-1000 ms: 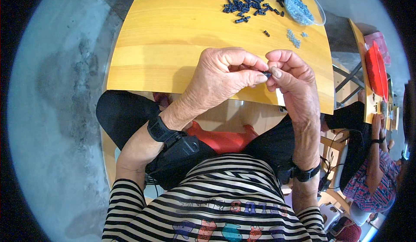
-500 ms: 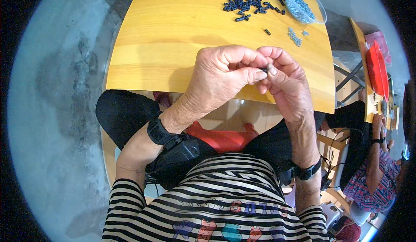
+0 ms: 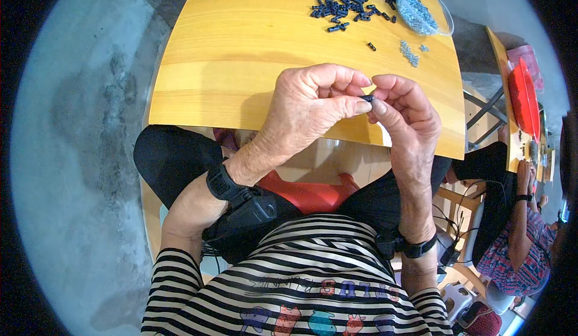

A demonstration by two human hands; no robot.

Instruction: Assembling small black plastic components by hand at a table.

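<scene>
Between my two hands, above the near part of the yellow table (image 3: 211, 77), is a small black plastic part (image 3: 368, 98). My left hand (image 3: 313, 98) pinches it between thumb and fingertips. On its other side my right hand (image 3: 409, 110) closes thumb and fingers against the part's end. Whether a smaller piece is also in my right fingertips is hidden. Beyond my hands lies a single black part (image 3: 371, 46), with a small patch of tiny clear-bluish pieces (image 3: 409, 53) to its right.
A heap of similar black parts (image 3: 343, 2) spreads over the far side of the table. Beside it a clear round tub (image 3: 417, 11) holds many tiny bluish pieces. At the right, another person (image 3: 518, 239) works at a second table with a red tray (image 3: 525, 101).
My right hand has shifted slightly right and down, its fingers drawing a little away from my left fingers. More of the black part shows now. The left hand has barely moved.
</scene>
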